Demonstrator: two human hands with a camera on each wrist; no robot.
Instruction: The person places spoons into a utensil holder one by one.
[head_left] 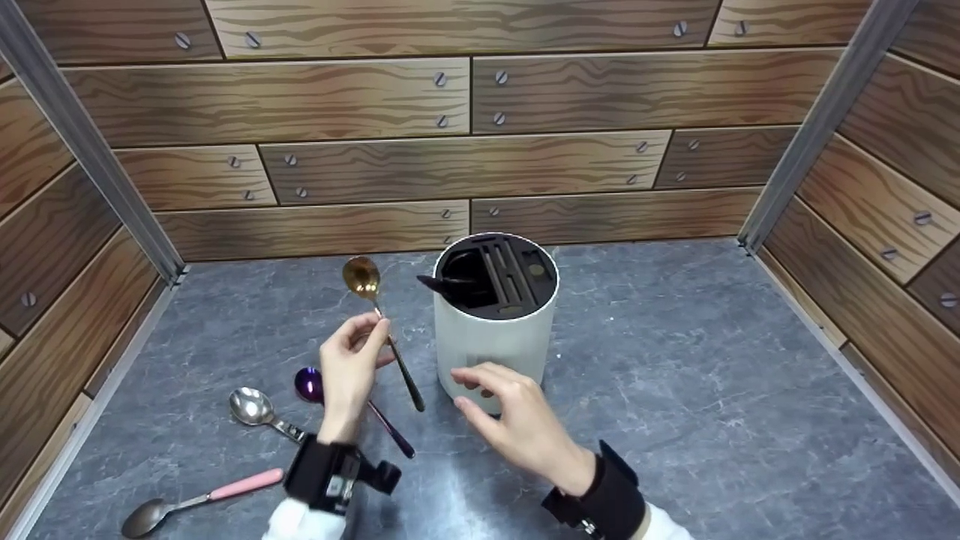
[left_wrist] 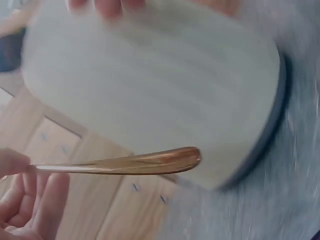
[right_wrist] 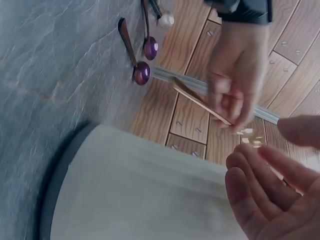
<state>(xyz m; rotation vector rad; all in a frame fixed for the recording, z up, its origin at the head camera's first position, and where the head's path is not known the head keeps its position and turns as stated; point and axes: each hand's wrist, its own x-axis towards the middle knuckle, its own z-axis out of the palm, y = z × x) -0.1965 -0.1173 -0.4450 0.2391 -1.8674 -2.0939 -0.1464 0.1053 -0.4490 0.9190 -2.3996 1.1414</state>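
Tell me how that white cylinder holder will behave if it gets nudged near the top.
The white holder stands tall on a round base, so a high push would probably tip it rather than slide it. Its smooth wall looks slippery to grip. The right hand hovers beside it, not clearly touching, so it may be unsteadied.

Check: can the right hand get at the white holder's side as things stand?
Probably yes. The right hand hovers open just in front of the white holder, nothing between them. The left hand with the gold spoon stays off to the side.
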